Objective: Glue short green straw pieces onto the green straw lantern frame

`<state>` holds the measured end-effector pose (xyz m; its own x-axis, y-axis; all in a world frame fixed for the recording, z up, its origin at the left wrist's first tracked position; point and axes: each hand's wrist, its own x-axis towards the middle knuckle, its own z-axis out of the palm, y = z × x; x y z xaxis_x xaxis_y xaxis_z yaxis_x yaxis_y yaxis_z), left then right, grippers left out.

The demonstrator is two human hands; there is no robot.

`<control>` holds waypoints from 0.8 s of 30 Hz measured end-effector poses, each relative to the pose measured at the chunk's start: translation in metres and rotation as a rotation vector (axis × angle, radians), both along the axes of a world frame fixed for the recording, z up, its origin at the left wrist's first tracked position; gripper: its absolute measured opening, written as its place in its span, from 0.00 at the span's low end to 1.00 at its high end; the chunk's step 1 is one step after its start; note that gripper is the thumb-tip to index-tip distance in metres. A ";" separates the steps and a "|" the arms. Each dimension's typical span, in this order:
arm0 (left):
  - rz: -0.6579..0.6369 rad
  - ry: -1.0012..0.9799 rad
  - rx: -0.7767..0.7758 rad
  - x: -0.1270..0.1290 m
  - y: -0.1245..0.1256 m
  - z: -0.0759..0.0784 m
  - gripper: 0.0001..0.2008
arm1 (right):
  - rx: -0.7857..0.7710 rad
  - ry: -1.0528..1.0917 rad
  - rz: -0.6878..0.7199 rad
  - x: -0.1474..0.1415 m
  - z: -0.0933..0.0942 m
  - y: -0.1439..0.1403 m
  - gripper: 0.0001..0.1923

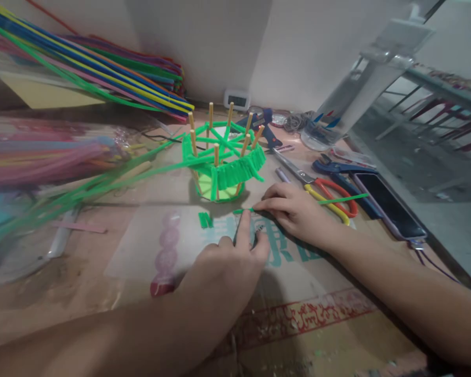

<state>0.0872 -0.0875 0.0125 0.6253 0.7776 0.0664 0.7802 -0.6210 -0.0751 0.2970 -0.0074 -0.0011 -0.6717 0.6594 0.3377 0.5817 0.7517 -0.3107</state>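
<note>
A bundle of coloured straws (102,68) lies along the table's far left edge, scissors (322,189) with red and yellow handles and a dark phone (388,205) sit near its right edge, and a clear bottle (349,99) leans at the far right corner.
</note>
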 end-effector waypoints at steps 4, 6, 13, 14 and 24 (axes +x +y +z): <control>0.020 0.003 0.018 0.001 0.000 -0.007 0.20 | -0.002 0.009 -0.001 0.001 0.000 0.000 0.14; 0.021 -0.001 0.028 0.001 -0.001 -0.010 0.19 | 0.003 0.009 -0.009 0.001 0.000 0.000 0.15; -0.022 -0.006 -0.009 -0.001 0.000 -0.007 0.23 | -0.006 -0.004 -0.027 0.002 0.000 0.000 0.14; -0.026 -0.011 -0.027 -0.001 0.000 -0.006 0.24 | -0.006 -0.002 -0.028 0.002 0.001 0.000 0.14; 0.015 -0.029 -0.146 -0.001 -0.001 -0.003 0.27 | 0.020 -0.003 -0.028 0.003 0.000 0.000 0.14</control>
<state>0.0865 -0.0882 0.0096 0.6128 0.7897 -0.0306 0.7902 -0.6117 0.0377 0.2995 -0.0078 -0.0010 -0.6539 0.6713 0.3491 0.6034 0.7410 -0.2946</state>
